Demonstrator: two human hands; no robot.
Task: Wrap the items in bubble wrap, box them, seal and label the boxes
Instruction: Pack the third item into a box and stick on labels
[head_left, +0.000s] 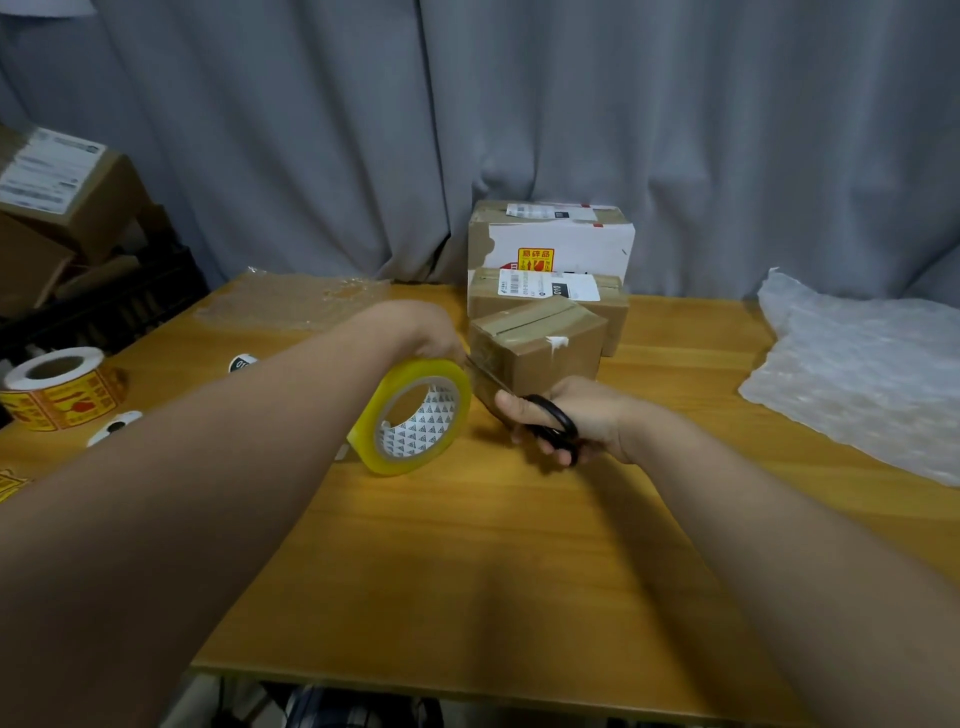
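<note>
While the left hand (434, 335) grips the upper rim of the tape roll (415, 415), the roll stands on edge above the wooden table (467, 561), leaning a little, with its round opening turned toward the camera. The roll is a glossy, translucent yellow ring; its inner core is white card printed with small grey triangles. Whether its lower edge touches the tabletop cannot be told.

The right hand (576, 418) has its fingers curled through the smooth black loop handles of the scissors (553, 423). Their long axis runs from the handles at lower right up to the left, and the thin metal blades point toward the top of the roll, just beside the left hand's fingers.

Just behind the blades sits a small brown cardboard box (540, 356), its top flaps closed under a strip of tape, turned at an angle to the table edge. Behind it stand a labelled box (550, 293) and a taller white-faced box (556, 239) with a yellow sticker.

A crumpled, cloudy sheet of bubble wrap (857, 374) lies at the right. A roll of yellow stickers (57, 389) rests at the left.
</note>
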